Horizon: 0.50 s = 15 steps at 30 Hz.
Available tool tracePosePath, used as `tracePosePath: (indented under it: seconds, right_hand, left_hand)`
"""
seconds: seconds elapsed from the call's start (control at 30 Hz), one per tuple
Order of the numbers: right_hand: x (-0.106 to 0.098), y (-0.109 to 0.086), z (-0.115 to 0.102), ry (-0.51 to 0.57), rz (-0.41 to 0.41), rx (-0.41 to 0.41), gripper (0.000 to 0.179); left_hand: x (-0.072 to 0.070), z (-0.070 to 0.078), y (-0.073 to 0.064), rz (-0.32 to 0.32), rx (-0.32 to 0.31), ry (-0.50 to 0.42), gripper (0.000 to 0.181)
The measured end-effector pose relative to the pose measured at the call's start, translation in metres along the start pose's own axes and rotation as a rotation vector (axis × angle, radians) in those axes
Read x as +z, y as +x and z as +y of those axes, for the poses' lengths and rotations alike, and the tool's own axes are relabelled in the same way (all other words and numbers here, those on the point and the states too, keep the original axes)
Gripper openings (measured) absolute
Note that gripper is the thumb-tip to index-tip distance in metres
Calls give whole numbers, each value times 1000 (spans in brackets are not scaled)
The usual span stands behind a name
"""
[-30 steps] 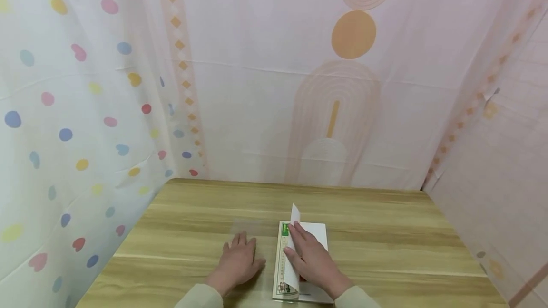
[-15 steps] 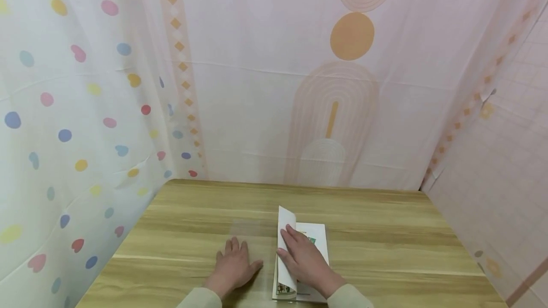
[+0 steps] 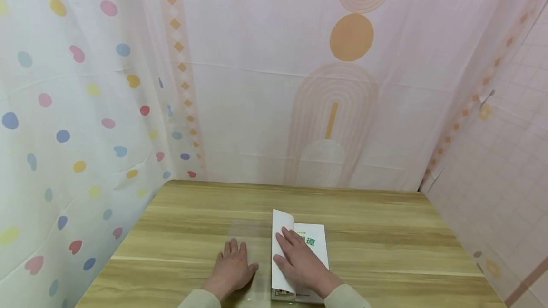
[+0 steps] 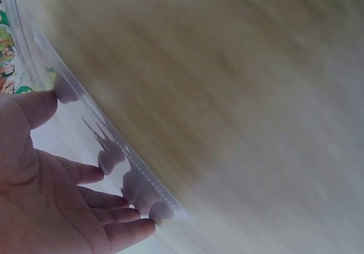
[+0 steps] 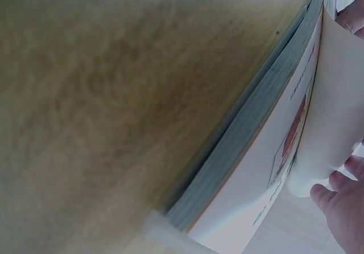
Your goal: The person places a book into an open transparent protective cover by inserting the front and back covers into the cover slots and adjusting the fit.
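Note:
A thick book lies on the table, its front leaf turned over to the left and curled. Green print shows on the white page under that leaf. My right hand rests on the turned leaf with fingers extended; in the right wrist view, the fingertips touch the leaf's curved side. Left of the book lies a clear plastic sheet, seen edge-on in the left wrist view as a clear flap. My left hand is spread flat on it, fingertips touching the plastic. Whether the sheet joins the book is hard to tell.
The wooden table extends behind and to both sides of the book. A patterned curtain hangs along its far edge, with a dotted cloth at the left and another pale cloth at the right.
My right hand has moved left, carrying the leaf further over to the left, so more of the printed page shows. The left hand has shifted slightly left and stays on the plastic.

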State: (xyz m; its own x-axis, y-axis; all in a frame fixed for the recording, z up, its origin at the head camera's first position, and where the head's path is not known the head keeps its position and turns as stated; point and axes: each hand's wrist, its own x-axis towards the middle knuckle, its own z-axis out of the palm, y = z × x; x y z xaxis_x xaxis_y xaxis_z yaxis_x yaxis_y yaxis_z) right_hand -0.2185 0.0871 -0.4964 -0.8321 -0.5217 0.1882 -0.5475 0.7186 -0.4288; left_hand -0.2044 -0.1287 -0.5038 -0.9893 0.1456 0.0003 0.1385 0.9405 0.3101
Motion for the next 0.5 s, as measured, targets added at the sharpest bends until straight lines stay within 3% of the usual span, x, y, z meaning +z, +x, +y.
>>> tracePosePath:
  seconds: [0.2, 0.5]
  right_hand:
    - [-1, 2, 1, 28, -23, -1, 64]
    - [3, 4, 0, -20, -31, -2, 66]
  left_hand:
    - [-1, 1, 1, -21, -16, 2, 64]
    - [-1, 2, 0, -2, 8, 43, 80]
